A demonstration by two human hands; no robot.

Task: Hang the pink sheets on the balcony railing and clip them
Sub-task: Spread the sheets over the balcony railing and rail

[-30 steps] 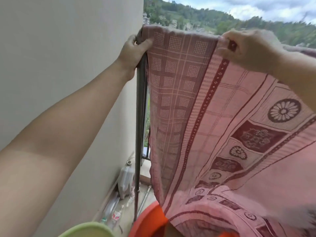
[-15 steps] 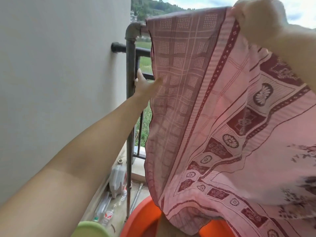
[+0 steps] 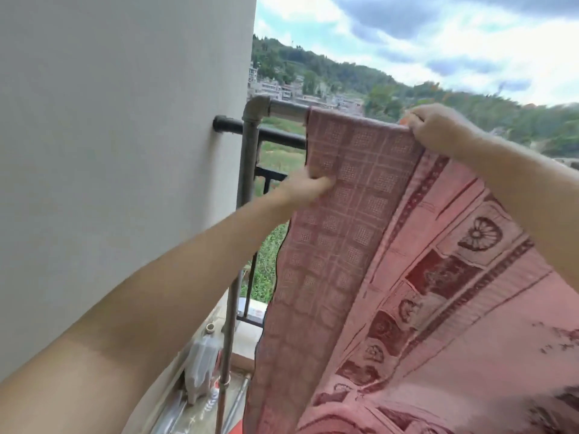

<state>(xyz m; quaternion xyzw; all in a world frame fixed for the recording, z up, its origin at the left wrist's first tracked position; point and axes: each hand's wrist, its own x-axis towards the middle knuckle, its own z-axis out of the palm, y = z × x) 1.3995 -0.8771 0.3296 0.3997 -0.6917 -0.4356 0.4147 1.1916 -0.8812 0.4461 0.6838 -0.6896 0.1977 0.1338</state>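
A: Entry, one frame. Where was the pink sheet (image 3: 369, 233)?

B: Draped over the top rail of the balcony railing (image 3: 283, 108), upper centre of the frame. Its left edge hung just right of the elbow joint (image 3: 256, 110), and the rest of the cloth ran down towards the lower right. Judged: hung but not yet spread, and no clip was visible anywhere.

A: Right hand (image 3: 438, 130)?

B: At the top edge of the sheet, upper right of the frame. Fingers curled over the fold where the cloth met the rail, pinching it. Probable reason: to pin the top so the cloth could not slide off while the other hand worked.

A: Left hand (image 3: 305, 189)?

B: Lower, centre of the frame, at the sheet's left hanging edge. The view was blurred there. The thumb appeared to lie on the front face of the checked panel; the other fingers were hidden behind the cloth, so I could not tell if it gripped the edge or only touched it. Likely purpose: to pull or smooth that edge straight.

A: Anything else?

B: Grey wall (image 3: 125, 151) filled the left. A plastic bottle (image 3: 203, 361) stood at the foot of the post, lower centre.

A: Risk?

B: Judged: the uneven drape could drag the sheet off if released unclipped.
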